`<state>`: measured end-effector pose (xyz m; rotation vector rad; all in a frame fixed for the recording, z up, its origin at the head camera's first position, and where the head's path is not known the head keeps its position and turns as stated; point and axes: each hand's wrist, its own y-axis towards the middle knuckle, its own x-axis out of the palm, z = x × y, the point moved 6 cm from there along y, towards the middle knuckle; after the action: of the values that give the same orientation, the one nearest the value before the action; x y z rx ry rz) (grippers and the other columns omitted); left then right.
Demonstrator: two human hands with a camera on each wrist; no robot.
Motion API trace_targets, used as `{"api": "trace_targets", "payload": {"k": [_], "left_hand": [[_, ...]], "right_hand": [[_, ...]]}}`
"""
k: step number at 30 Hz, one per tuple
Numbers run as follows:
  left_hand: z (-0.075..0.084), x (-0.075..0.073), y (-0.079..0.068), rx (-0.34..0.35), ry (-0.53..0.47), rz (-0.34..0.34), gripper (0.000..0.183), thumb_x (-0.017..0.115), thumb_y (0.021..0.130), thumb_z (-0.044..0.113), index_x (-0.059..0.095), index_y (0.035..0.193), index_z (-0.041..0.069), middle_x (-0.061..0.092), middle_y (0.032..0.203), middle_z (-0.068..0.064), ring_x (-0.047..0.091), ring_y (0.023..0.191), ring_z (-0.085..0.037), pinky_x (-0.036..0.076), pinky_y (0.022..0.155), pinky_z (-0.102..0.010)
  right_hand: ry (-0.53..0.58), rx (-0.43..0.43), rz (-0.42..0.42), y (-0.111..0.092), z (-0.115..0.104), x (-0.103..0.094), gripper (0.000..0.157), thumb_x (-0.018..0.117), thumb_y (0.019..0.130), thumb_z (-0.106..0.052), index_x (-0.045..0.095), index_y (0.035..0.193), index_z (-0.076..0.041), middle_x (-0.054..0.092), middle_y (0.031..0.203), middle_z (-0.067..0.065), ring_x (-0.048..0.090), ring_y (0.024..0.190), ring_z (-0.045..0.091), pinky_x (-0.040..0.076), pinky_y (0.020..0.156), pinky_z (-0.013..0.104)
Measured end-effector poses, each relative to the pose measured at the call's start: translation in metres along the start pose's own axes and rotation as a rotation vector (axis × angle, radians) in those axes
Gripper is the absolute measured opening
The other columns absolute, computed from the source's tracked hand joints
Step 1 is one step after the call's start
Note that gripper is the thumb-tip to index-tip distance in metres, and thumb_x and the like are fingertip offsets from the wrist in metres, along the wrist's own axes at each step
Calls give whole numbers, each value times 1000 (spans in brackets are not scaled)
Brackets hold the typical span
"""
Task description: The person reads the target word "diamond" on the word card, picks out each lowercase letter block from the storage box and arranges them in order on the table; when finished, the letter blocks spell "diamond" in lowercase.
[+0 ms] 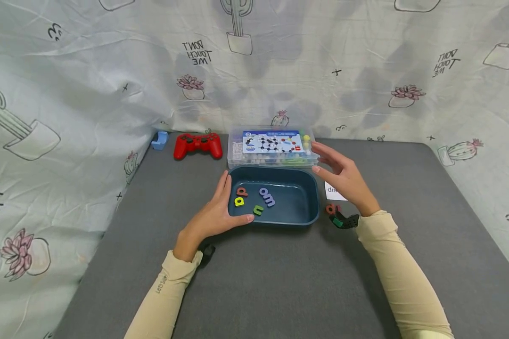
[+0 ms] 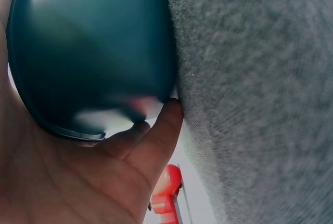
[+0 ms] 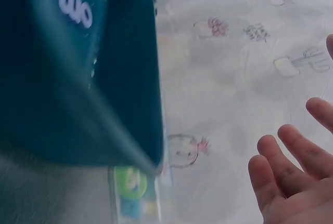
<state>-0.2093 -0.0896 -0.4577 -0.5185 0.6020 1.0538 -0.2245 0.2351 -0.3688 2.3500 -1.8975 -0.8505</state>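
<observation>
A dark teal plastic tray point(image 1: 294, 222) sits on the grey table. Inside are small letters: a brownish-red one point(image 1: 242, 191), a yellow "a" point(image 1: 239, 202), a green "n" point(image 1: 258, 210), a purple "o" point(image 1: 263, 191) and a purple "m" point(image 1: 269, 200). My left hand point(image 1: 214, 214) grips the tray's left end, thumb at the front rim and fingers along the side. Above the tray's back right corner my right hand point(image 1: 343, 174) hovers with fingers spread, holding nothing. Under it lies a white card point(image 1: 334, 193) reading "dia", partly covered.
Orange-red letters point(image 1: 331, 208) lie near my right wristband, partly hidden. Behind the tray stands a clear plastic case point(image 1: 271, 159) with a blue-and-white label. A red game controller point(image 1: 198, 145) and a small blue object point(image 1: 160, 141) are at the back left. Patterned cloth point(image 1: 343, 42) hangs behind.
</observation>
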Motion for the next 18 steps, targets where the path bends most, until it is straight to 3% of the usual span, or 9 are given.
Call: {"api": "trace_targets", "payload": {"k": [6, 13, 18], "left_hand": [[1, 0, 0, 5, 0, -1, 130, 80, 87, 61, -6, 173, 12, -19, 178, 1, 10, 162, -38, 31, 119, -66], [0, -1, -1, 8, -3, 7, 129, 80, 88, 61, -5, 173, 12, -19, 178, 2, 12, 162, -37, 32, 119, -66], [-1, 0, 0, 16, -7, 11, 129, 80, 88, 61, -4, 173, 12, -18, 178, 2, 9, 163, -36, 31, 119, -66]], "right_hand": [[65, -30, -42, 13, -7, 17, 60, 66, 106, -6, 48, 163, -11, 45, 166, 6, 42, 152, 29, 36, 122, 52], [112, -52, -85, 26, -13, 38, 62, 67, 106, -10, 47, 164, -17, 44, 167, 4, 41, 152, 21, 41, 119, 40], [127, -72, -119, 36, -15, 53, 64, 68, 105, -11, 45, 165, -12, 42, 168, 2, 40, 153, 19, 37, 122, 44]]}}
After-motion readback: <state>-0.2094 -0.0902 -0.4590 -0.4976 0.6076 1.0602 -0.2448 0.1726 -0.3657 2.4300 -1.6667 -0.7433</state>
